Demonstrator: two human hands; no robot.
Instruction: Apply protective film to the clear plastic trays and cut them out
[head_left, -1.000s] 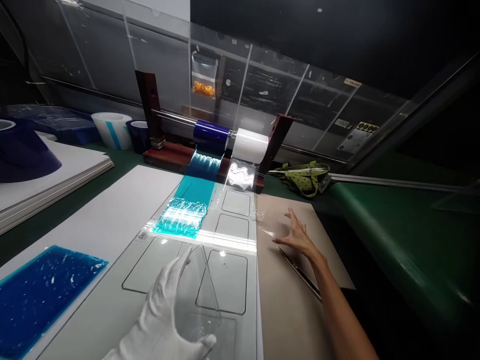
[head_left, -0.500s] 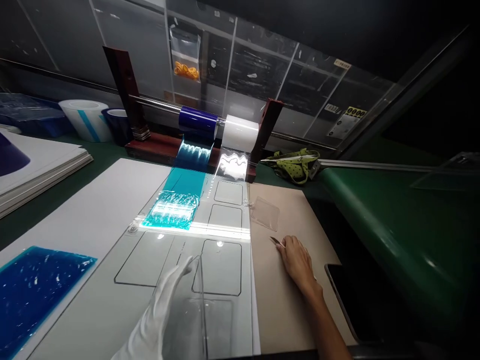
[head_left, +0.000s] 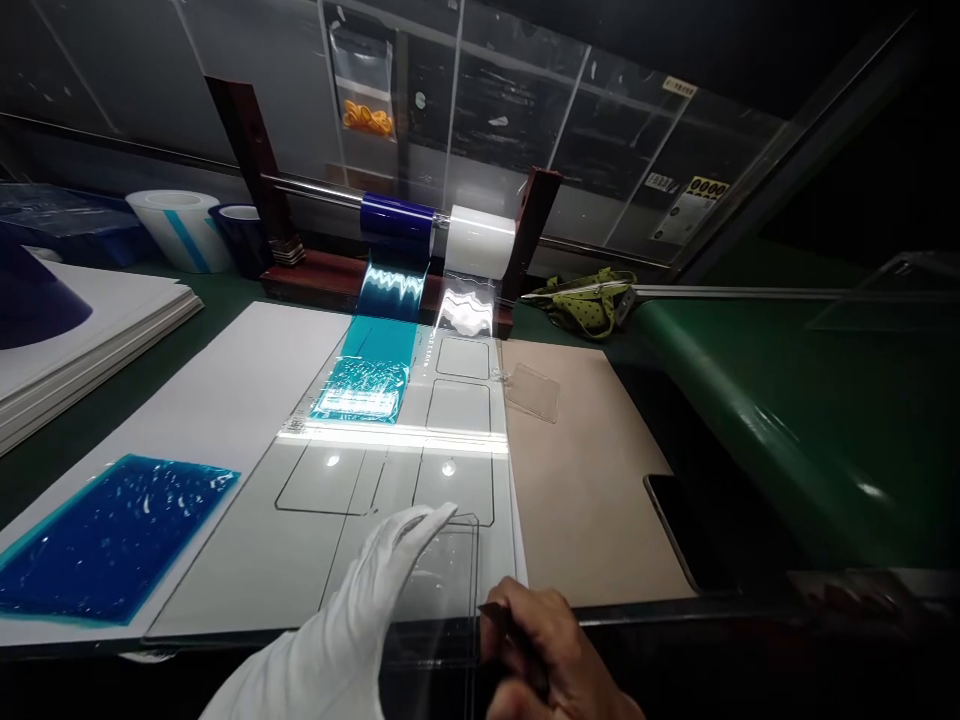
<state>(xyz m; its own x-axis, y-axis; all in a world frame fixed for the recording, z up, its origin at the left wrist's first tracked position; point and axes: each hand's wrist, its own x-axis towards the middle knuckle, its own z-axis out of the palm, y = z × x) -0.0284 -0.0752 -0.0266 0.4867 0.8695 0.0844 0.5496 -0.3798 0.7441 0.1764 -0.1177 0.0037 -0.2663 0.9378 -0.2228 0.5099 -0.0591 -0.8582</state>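
1. L hand (head_left: 360, 625): white glove, fingers extended flat, thumb side up, supporting a clear plastic sheet (head_left: 450, 580) from its left face. Grip is a flat press w/ fingers spread along the sheet, not a fist.

2. R hand (head_left: 551, 655): bare, fingers curled tight on a thin dark tool (head_left: 499, 618), prob. a blade or tweezers; type can't be confirmed. Tool tip sits at the sheet's right edge, near the lower corner.

3. Clear plastic sheet: rectangular, rounded corners, located at bottom centre of view, between both hands, above the near edge of the white template board (head_left: 247, 560). Whether it rests on the board or is lifted off: can't tell.

4. Template board: printed w/ rounded-rectangle outlines. Teal film strip (head_left: 360, 390) lies over its far-left outlines, fed from the blue roll (head_left: 396, 217). Clear film hangs from the white roll (head_left: 481, 240) beside it. Both rolls sit on one metal rod held by a dark red stand (head_left: 251, 150).

5. Right of board: tan sheet (head_left: 592, 500) w/ a second clear plastic piece (head_left: 532, 392) near its far-left corner. Dark phone-like slab (head_left: 686, 530) at its right edge.

6. Left: blue film patch (head_left: 112, 540) on white backing; stack of white boards (head_left: 90, 330); two spare tape rolls (head_left: 199, 232) behind. Green spotted pouch (head_left: 592, 305) lies right of the stand.
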